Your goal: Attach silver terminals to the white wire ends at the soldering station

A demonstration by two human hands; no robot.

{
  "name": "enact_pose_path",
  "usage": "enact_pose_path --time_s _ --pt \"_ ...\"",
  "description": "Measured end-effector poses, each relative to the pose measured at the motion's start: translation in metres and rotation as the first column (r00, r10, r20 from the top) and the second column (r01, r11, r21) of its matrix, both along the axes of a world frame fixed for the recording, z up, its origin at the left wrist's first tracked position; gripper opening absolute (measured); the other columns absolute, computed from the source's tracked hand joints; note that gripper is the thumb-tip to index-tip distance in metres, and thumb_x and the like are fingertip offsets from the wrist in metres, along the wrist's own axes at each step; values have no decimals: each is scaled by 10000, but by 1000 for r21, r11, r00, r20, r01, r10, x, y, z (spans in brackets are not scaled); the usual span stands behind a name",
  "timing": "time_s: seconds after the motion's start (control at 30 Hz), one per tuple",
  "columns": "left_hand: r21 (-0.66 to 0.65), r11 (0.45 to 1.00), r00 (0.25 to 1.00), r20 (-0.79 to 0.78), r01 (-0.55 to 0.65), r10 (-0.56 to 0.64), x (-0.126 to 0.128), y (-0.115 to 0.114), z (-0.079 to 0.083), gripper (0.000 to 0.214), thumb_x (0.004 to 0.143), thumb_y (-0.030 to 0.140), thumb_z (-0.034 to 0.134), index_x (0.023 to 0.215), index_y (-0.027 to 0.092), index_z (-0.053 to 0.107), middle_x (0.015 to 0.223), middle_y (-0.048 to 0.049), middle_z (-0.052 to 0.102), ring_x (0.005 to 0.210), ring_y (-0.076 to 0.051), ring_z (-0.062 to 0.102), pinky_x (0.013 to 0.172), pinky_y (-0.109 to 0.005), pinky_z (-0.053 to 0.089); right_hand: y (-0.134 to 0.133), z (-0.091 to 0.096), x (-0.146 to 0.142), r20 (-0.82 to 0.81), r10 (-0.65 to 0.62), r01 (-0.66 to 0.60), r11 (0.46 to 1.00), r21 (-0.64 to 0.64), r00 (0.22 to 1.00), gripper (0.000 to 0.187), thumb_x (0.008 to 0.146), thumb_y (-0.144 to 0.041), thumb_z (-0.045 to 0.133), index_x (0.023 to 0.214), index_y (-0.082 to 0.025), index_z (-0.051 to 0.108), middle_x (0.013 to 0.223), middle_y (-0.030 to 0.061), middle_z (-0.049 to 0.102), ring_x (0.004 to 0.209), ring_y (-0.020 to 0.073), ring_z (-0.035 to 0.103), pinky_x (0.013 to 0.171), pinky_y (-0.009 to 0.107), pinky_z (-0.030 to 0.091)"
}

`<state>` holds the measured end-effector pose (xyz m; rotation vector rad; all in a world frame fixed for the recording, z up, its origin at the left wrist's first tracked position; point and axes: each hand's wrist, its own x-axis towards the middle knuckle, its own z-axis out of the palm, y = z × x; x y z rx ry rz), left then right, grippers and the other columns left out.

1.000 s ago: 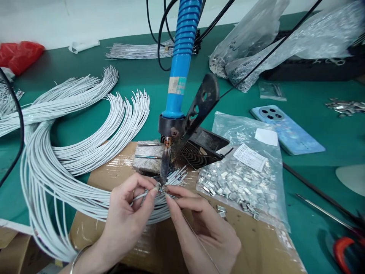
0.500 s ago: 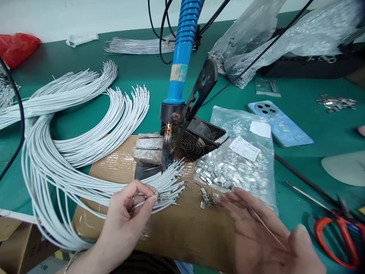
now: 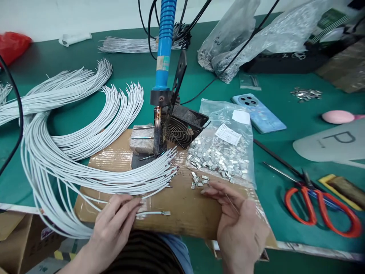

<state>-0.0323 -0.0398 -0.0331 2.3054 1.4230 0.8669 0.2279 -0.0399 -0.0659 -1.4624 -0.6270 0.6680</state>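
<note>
My left hand [image 3: 118,219] is closed, its fingertips pressed on a white wire [image 3: 149,212] low over the cardboard. A small metal connector [image 3: 166,213] sits on that wire's end. To the right, my right hand [image 3: 239,224] has its fingers curled around a thin solder wire [image 3: 232,203]; its far end is hidden in the palm. Several loose metal connectors [image 3: 196,179] lie just beyond those fingertips. A large bundle of white wires [image 3: 114,179] spreads behind my left hand, ends pointing right.
A blue-handled soldering iron [image 3: 163,72] hangs tip down above a sponge block [image 3: 142,139], beside a small fan [image 3: 182,129]. Further right are a bag of connectors [image 3: 225,152], a phone [image 3: 259,113] and red-handled scissors [image 3: 306,207]. Cardboard [image 3: 171,224] covers the table's front.
My left hand has moved down and left, laying the wire with its connector lower, away from the bundle. My right hand has curled its fingers more. The whole view has shifted right.
</note>
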Motion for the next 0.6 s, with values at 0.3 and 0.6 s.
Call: enact_pose_path --time_s 0.3,0.6 --pt "-253 966 998 -31 52 -62 -4 11 21 175 1023 130 529 1000 239 664 1032 -92 714 1023 -257 726 890 -328 598 0 8 0 306 103 -81 993 -86 946 317 981 -435 706 867 -169 836 749 57 770 587 172 678 537 281 564" --pt "-783 518 921 388 343 -24 27 23 49 67 994 269 661 1012 236 717 872 -25 733 768 -175 684 672 -226 523 7 7 -2 560 229 -138 970 -201 796 148 861 -355 794 855 -209 816 696 -9 682 493 125 562 537 267 544"
